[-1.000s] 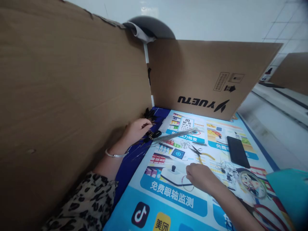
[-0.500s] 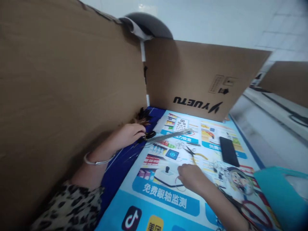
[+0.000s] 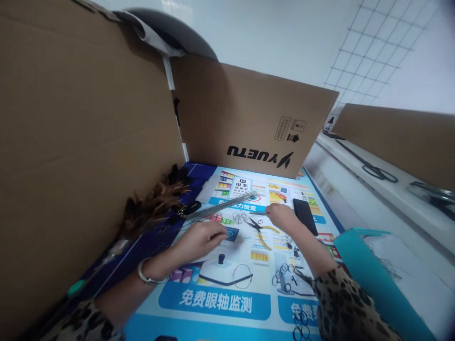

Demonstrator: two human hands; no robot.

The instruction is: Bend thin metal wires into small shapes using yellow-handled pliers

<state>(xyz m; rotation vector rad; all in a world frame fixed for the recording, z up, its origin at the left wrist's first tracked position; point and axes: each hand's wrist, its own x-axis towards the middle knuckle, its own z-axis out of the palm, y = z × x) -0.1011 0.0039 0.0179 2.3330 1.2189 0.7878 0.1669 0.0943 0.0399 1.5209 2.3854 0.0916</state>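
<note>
My left hand [image 3: 204, 241] hovers over the printed table cover, fingers pinched; whether anything is between them cannot be made out. On the far side, my right hand [image 3: 283, 216] is closed at the end of a slim dark bundle of short rods [image 3: 258, 213]; its grip is hidden. Just in front of the right hand lie yellow-handled pliers [image 3: 263, 230], jaws apart. A sheaf of silvery wires [image 3: 223, 204] runs slantwise beyond both hands. Between wires and pliers sits a small tangle of thin wire [image 3: 239, 217].
Brown feathers [image 3: 152, 203] lie along the left cardboard wall [image 3: 88, 118]. A second cardboard panel [image 3: 249, 113] closes the back. On the right are a black phone [image 3: 304, 216], black rings [image 3: 284, 277], and a teal box [image 3: 377, 279]. Scissors [image 3: 378, 171] rest on a ledge.
My left hand has come away from the feathers and black clip toward the table's middle. My right hand has moved farther back, past the pliers. The view has swung right.
</note>
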